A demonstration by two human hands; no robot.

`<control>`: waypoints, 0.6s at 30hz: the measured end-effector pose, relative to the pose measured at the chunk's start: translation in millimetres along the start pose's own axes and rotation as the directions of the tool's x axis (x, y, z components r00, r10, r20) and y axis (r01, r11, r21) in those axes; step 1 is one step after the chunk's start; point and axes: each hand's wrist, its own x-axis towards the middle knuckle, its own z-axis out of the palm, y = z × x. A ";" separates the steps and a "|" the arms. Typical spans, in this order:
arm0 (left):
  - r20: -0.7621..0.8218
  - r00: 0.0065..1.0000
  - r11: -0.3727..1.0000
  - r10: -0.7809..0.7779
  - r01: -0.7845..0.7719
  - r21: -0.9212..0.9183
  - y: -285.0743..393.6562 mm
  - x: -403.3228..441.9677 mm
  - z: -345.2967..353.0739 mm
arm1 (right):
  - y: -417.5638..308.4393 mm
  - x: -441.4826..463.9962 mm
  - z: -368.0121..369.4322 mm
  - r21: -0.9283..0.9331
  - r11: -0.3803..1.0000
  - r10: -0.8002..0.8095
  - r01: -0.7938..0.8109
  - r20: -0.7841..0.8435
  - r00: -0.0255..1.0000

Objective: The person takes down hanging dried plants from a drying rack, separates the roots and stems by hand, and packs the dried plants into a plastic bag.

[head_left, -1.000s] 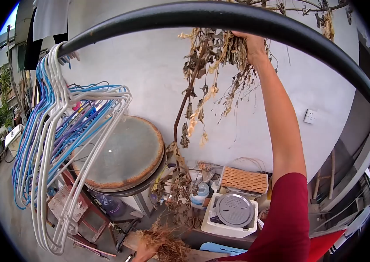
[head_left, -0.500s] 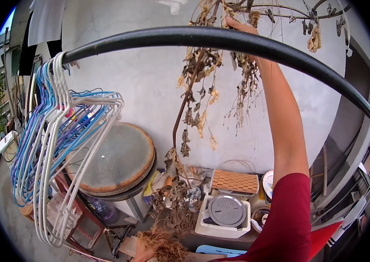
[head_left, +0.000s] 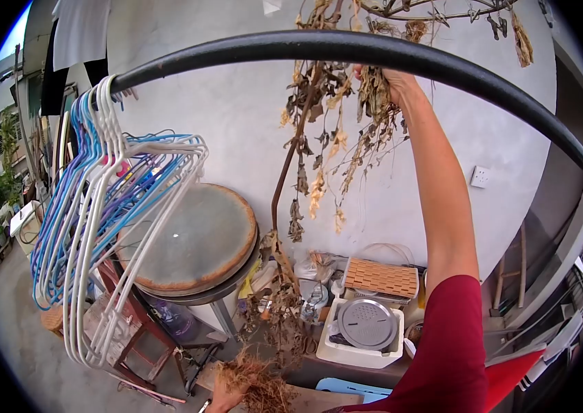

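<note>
Head view shows the right hand [head_left: 405, 87] with its grip closed around withered brown leafy stems [head_left: 374, 98], upper centre, and the left hand [head_left: 225, 395] clutching shaggy reddish-brown roots [head_left: 264, 389], lower centre, a hold seemingly calling for gentle support.

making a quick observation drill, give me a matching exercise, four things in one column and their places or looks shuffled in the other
1. clothes hangers
2. round tabletop
3. perforated metal lid
4. dried plants

a. grey with a rusty-brown rim
b. in the raised right hand
c. hooked on the black bar
d. on the white box

Pairs: 1-c, 2-a, 3-d, 4-b
</note>
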 end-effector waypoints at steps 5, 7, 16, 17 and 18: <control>0.002 0.998 0.981 0.063 -0.063 0.183 -4.7 -11.5 5.3 | -3.2 -26.1 15.1 0.120 0.985 -0.111 0.122 -0.089 0.990; -0.017 0.996 0.981 0.085 -0.080 0.178 -11.1 -15.4 7.1 | -5.7 -39.6 17.4 0.209 0.967 -0.116 0.142 -0.133 0.984; 0.021 0.997 0.990 0.076 -0.078 0.117 6.0 -21.5 5.6 | 55.4 -184.8 15.5 0.004 0.940 0.340 -0.341 -0.097 0.935; 0.018 0.995 0.991 0.095 -0.096 0.093 5.1 -22.7 3.8 | 56.2 -205.1 13.5 0.031 0.929 0.370 -0.369 -0.089 0.925; 0.014 0.994 0.991 0.112 -0.113 0.068 3.8 -24.7 -0.4 | 54.9 -227.7 11.8 0.042 0.915 0.404 -0.402 -0.090 0.910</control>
